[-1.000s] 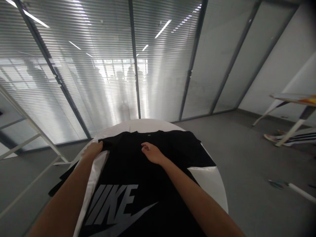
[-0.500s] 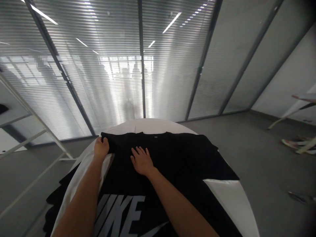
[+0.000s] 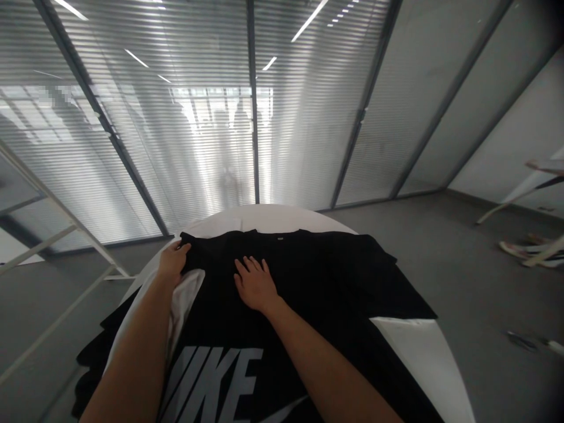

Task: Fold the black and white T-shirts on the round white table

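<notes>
A black T-shirt (image 3: 317, 282) with large pale lettering lies front side up, its neckline at the far side. My left hand (image 3: 173, 259) pinches the end of its left sleeve. Fingers spread, my right hand (image 3: 255, 283) lies flat on the upper chest of the shirt, left of the collar label. Underneath is a rounded board with a white cover (image 3: 418, 346), bare along the far edge and at the right. White cloth also shows between my left forearm and the shirt.
More black fabric (image 3: 94, 346) hangs at the board's left side. A pale metal frame (image 3: 57, 211) stands at the left. Glass panels with blinds (image 3: 211, 147) rise behind. Shoes (image 3: 524, 251) and table legs are at the right.
My left hand has shifted slightly left and down, still on the sleeve end, and more white cloth shows beside it. My right hand stays flat on the shirt. The view has tilted slightly.
</notes>
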`<state>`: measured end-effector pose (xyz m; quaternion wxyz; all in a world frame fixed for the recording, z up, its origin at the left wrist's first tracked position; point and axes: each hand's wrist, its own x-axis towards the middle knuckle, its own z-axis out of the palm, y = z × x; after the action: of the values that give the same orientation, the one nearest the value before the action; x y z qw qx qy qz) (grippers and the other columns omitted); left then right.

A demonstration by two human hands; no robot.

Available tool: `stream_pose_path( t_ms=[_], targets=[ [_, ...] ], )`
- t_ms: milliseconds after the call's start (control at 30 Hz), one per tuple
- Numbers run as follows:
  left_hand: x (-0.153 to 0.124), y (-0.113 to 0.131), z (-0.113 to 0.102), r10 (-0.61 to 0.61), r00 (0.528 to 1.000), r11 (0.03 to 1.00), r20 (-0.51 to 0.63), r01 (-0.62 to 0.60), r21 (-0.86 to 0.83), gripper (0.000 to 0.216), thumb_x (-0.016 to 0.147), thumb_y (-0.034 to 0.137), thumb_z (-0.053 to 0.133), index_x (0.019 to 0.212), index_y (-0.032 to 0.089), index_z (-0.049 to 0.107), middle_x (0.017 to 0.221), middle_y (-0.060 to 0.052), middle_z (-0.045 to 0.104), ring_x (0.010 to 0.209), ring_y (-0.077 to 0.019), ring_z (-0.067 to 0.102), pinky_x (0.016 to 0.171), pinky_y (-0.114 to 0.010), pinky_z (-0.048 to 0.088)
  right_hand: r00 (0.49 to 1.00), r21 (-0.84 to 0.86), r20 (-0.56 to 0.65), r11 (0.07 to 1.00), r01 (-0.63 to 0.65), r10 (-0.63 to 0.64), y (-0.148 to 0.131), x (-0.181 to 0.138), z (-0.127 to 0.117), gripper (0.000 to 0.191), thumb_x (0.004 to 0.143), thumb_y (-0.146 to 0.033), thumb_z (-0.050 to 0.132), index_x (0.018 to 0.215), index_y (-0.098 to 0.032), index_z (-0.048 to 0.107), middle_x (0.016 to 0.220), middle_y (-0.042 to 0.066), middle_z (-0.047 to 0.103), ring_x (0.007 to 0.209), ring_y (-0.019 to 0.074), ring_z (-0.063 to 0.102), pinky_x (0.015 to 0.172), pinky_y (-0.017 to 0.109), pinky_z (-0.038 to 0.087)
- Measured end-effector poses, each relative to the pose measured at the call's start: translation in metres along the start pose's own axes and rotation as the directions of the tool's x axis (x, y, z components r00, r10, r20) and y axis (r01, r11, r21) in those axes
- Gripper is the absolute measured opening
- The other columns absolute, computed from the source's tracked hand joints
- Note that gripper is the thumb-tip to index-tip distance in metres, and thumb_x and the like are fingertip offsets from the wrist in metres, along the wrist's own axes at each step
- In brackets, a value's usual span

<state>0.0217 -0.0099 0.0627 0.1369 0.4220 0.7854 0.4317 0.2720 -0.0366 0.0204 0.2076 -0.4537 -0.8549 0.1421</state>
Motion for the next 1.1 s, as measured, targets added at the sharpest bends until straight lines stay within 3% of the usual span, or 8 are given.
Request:
stream_pose_path(
  t_ms=[133, 367, 533, 667, 800, 933, 1033, 1100],
  targets=[
    [-0.002, 0.005, -0.001, -0.032, 0.999, 0.981, -0.021, 0.028, -0.193, 0.042, 0.079, 0.032, 0.059, 0.116, 0.015, 0.069, 0.097, -0.008, 0.074, 0.085, -0.0227, 0.068, 0.073, -0.030, 0.054, 1.000, -0.017, 0.002, 1.000, -0.004, 0.004, -0.001, 0.000, 0.000, 0.054, 0.100, -0.044, 0.025, 0.147, -0.021, 0.039, 0.152, 0.013, 0.039, 0.142, 0.0290, 0.028, 0.116, 0.053, 0.010],
    [-0.003, 0.007, -0.001, -0.085, 0.996, 0.962, -0.023, 0.076, -0.263, 0.045, 0.078, 0.030, 0.059, 0.120, 0.017, 0.068, 0.105, -0.007, 0.074, 0.090, -0.0214, 0.069, 0.078, -0.028, 0.054, 0.999, -0.050, -0.020, 0.998, -0.035, 0.034, -0.002, 0.000, 0.002, 0.051, 0.100, -0.042, 0.028, 0.146, -0.024, 0.041, 0.151, 0.009, 0.042, 0.142, 0.0254, 0.030, 0.116, 0.049, 0.011],
    [0.004, 0.008, 0.000, 0.104, 0.989, 0.990, -0.105, -0.113, -0.079, 0.041, 0.083, 0.033, 0.055, 0.118, 0.016, 0.069, 0.109, -0.008, 0.073, 0.102, -0.0251, 0.067, 0.090, -0.032, 0.050, 0.999, -0.016, -0.026, 0.999, -0.036, 0.036, -0.001, 0.002, 0.002, 0.050, 0.099, -0.042, 0.032, 0.145, -0.024, 0.043, 0.150, 0.009, 0.043, 0.142, 0.0247, 0.031, 0.116, 0.049, 0.011],
    [0.002, 0.020, -0.001, 0.213, 0.970, 0.973, -0.116, -0.222, -0.065, 0.042, 0.085, 0.034, 0.051, 0.119, 0.017, 0.069, 0.110, -0.007, 0.073, 0.102, -0.0240, 0.067, 0.090, -0.030, 0.050, 0.997, 0.123, -0.010, 0.990, -0.073, 0.075, 0.004, 0.007, -0.002, 0.047, 0.097, -0.040, 0.040, 0.141, -0.025, 0.049, 0.148, 0.008, 0.046, 0.140, 0.0240, 0.034, 0.116, 0.050, 0.013],
    [-0.002, 0.040, -0.001, 0.249, 0.963, 0.965, -0.101, -0.256, -0.063, 0.042, 0.085, 0.032, 0.051, 0.119, 0.016, 0.069, 0.109, -0.006, 0.073, 0.101, -0.0223, 0.067, 0.089, -0.028, 0.050, 0.991, 0.399, -0.049, 0.912, -0.093, 0.123, 0.015, 0.016, -0.010, 0.042, 0.091, -0.029, 0.046, 0.132, -0.025, 0.058, 0.142, 0.005, 0.053, 0.134, 0.0185, 0.044, 0.116, 0.044, 0.019],
    [0.000, 0.066, -0.001, 0.300, 0.954, 0.954, -0.017, -0.300, 0.002, 0.040, 0.085, 0.029, 0.051, 0.118, 0.015, 0.070, 0.108, -0.006, 0.074, 0.101, -0.0215, 0.067, 0.090, -0.028, 0.050, 0.961, 0.767, -0.073, 0.630, -0.117, 0.267, 0.027, 0.025, -0.023, 0.040, 0.084, -0.026, 0.050, 0.122, -0.021, 0.064, 0.129, 0.007, 0.063, 0.121, 0.0178, 0.055, 0.107, 0.035, 0.035],
    [-0.004, 0.086, 0.003, 0.399, 0.914, 0.915, 0.079, -0.402, 0.031, 0.040, 0.086, 0.028, 0.049, 0.119, 0.017, 0.070, 0.110, -0.004, 0.073, 0.104, -0.0208, 0.067, 0.093, -0.027, 0.049, 0.910, 0.949, 0.085, 0.245, -0.198, 0.407, 0.031, 0.027, -0.034, 0.041, 0.084, -0.031, 0.051, 0.122, -0.022, 0.062, 0.120, 0.008, 0.068, 0.112, 0.0213, 0.061, 0.100, 0.040, 0.041],
    [-0.015, 0.096, 0.010, 0.478, 0.868, 0.871, 0.136, -0.488, 0.059, 0.040, 0.088, 0.028, 0.046, 0.121, 0.020, 0.069, 0.113, -0.002, 0.073, 0.107, -0.0205, 0.066, 0.095, -0.028, 0.048, 0.889, 0.970, 0.241, -0.066, -0.234, 0.389, 0.031, 0.027, -0.042, 0.045, 0.086, -0.038, 0.049, 0.128, -0.024, 0.056, 0.123, 0.008, 0.066, 0.105, 0.0223, 0.064, 0.094, 0.042, 0.045]
  ],
)
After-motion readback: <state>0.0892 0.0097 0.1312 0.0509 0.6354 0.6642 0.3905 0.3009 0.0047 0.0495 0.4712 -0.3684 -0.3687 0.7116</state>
